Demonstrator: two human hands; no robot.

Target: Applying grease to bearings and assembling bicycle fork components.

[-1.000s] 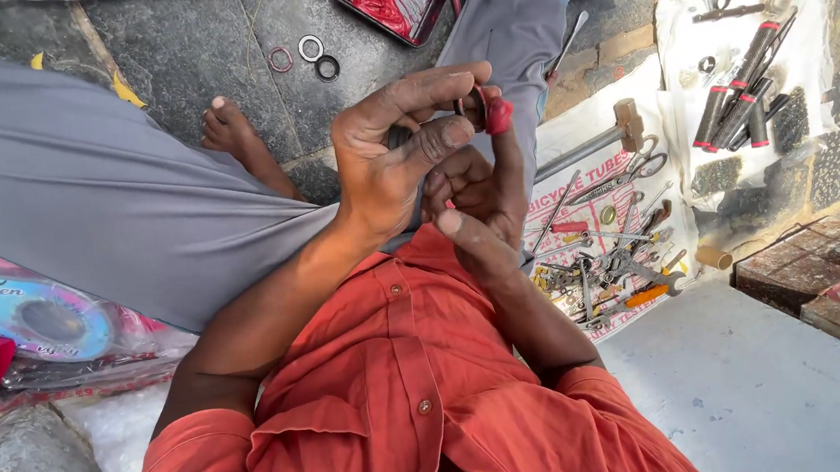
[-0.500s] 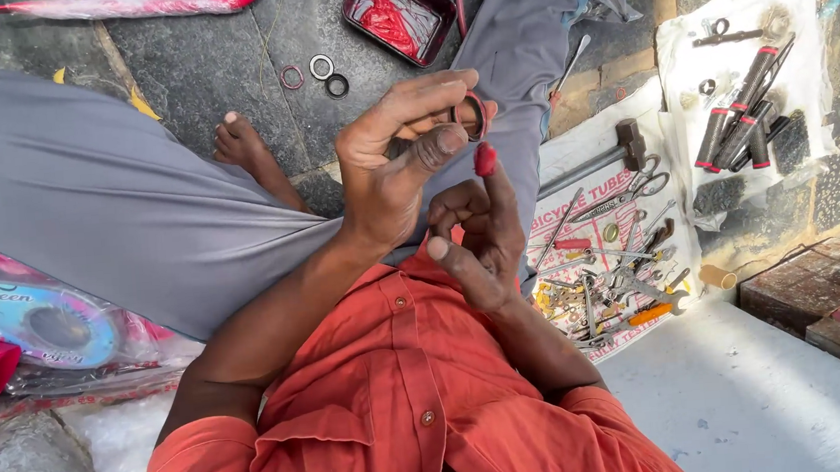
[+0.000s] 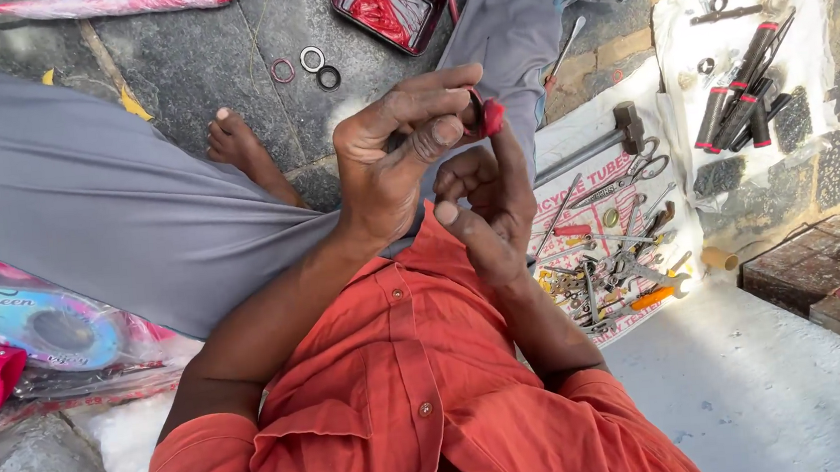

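Left hand (image 3: 389, 158) sits frame centre, thumb and fingers pinched on a small dark metal ring (image 3: 475, 114). Ring is mostly hidden behind the fingers, exact shape unclear. Right hand (image 3: 485, 196) is just at 4 o'clock of the left, fingers curled, one fingertip coated in glossy red grease (image 3: 494, 117) touching the ring.

At 12 o'clock: shallow rectangular dark tray smeared with red grease (image 3: 388, 5) on the stone floor (image 3: 176, 55). Three small flat rings, one red and two metal (image 3: 305, 65), lie at 11 o'clock.

At 3 o'clock: steel hammer (image 3: 593, 147), scissors (image 3: 639, 164) and a pile of small wrenches on printed paper (image 3: 607, 261); pile too jumbled to separate. At 2 o'clock: dark cylindrical tools with red bands (image 3: 734, 106) on white cloth, partly cut off.
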